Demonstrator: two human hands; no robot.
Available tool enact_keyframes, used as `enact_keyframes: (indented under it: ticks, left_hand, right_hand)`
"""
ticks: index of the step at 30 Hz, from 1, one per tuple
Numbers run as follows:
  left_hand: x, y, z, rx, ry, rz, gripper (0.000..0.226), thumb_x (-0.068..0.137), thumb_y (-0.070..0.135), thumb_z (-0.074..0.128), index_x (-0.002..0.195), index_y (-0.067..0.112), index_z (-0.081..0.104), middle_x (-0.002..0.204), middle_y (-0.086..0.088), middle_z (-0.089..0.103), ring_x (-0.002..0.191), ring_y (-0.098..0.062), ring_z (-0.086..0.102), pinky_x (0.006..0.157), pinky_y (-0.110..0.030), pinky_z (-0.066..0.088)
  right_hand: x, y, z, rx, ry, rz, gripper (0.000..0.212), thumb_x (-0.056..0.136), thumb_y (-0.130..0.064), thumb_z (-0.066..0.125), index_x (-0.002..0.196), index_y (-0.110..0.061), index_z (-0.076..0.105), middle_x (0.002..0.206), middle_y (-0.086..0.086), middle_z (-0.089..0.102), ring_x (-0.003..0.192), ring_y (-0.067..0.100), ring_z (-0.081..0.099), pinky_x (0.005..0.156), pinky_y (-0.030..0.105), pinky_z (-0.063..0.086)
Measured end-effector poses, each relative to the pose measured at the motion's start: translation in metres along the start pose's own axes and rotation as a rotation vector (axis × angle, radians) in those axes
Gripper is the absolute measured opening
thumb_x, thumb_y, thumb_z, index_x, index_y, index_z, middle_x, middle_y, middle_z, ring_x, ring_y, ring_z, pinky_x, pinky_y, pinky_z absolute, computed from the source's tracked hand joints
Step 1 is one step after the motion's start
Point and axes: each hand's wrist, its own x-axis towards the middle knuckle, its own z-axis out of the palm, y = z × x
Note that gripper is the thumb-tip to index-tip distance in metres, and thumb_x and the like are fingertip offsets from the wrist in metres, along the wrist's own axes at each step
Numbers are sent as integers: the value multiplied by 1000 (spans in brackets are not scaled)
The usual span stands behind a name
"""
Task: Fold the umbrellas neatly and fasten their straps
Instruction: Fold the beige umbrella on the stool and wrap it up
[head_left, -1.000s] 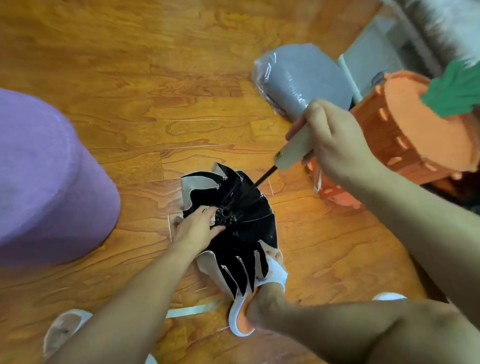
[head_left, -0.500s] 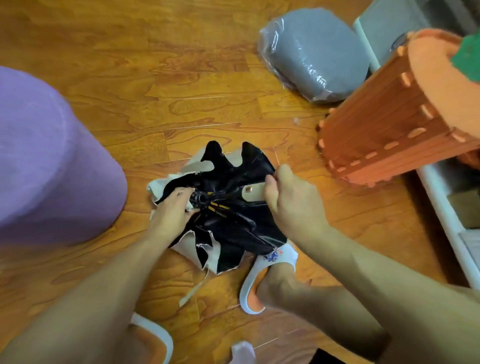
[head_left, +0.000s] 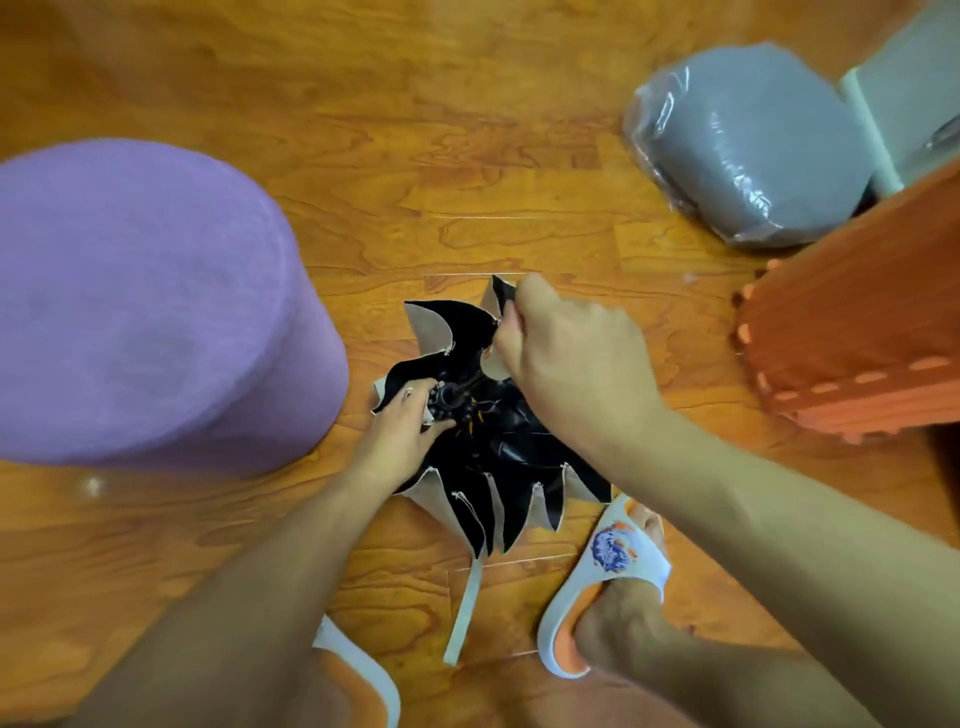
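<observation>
- Head view: our collapsed black-lined, beige-skinned fabric umbrella (head_left: 488, 441) lies crumpled on the orange wooden plank floor (head_left: 363, 156), between the purple fuzzy cylindrical stool (head_left: 140, 296) and the orange slatted foam bin (head_left: 862, 332).
- Our left hand (head_left: 400, 436) curls its fingers round the black rib hub (head_left: 447, 400), steadying it.
- Our right hand (head_left: 571, 353) is closed on the beige handle end and a canopy flap near the top edge.
- The beige fabric strap (head_left: 465, 608) trails loose toward our white-and-orange slipper (head_left: 608, 577).
- To do this well, we judge, we should keep the hub pinned, draw each flap outward, lay pleats one way, then wrap.
</observation>
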Motion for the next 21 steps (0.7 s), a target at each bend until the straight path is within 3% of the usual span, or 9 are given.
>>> enact_keyframes:
  ticks: [3, 7, 9, 14, 21]
  left_hand:
    - [-4, -9, 0, -19, 25, 16, 52, 95, 39, 65, 140, 24, 46, 140, -2, 55, 124, -25, 57, 97, -45, 52]
    - [-8, -17, 2, -88, 78, 30, 45, 93, 28, 68, 135, 26, 50, 137, 1, 56, 118, -22, 60, 91, -40, 54]
    - [-10, -22, 3, -113, 103, 33, 42, 93, 24, 68, 132, 25, 52, 135, 2, 57, 113, -23, 62, 87, -39, 53]
    - [-5, -29, -1, -152, 135, 10, 38, 96, 24, 65, 132, 20, 53, 128, -1, 60, 102, -21, 63, 77, -34, 47]
    - [-1, -31, -2, -207, 120, -4, 39, 94, 21, 68, 130, 19, 54, 124, 0, 60, 106, -20, 60, 78, -28, 42]
  right_hand:
    - [-11, -16, 31, -10, -91, -8, 26, 97, -33, 46, 81, -21, 29, 50, 0, 33, 37, 35, 43, 47, 26, 2]
    - [-14, -33, 61, -8, -165, -19, 31, 98, -30, 52, 81, -20, 29, 52, -3, 31, 38, 26, 22, 48, 22, 0]
    - [-14, -42, 74, -6, -212, -26, 31, 98, -30, 54, 81, -20, 29, 52, -3, 32, 40, 23, 20, 47, 22, 0]
    - [-1, -54, 96, 21, -251, -21, 34, 94, -28, 60, 81, -22, 29, 55, -3, 31, 35, 27, 33, 49, 21, -2]
    - [6, -58, 105, 34, -236, 9, 33, 94, -27, 57, 79, -21, 28, 54, -3, 30, 34, 30, 43, 49, 22, -2]
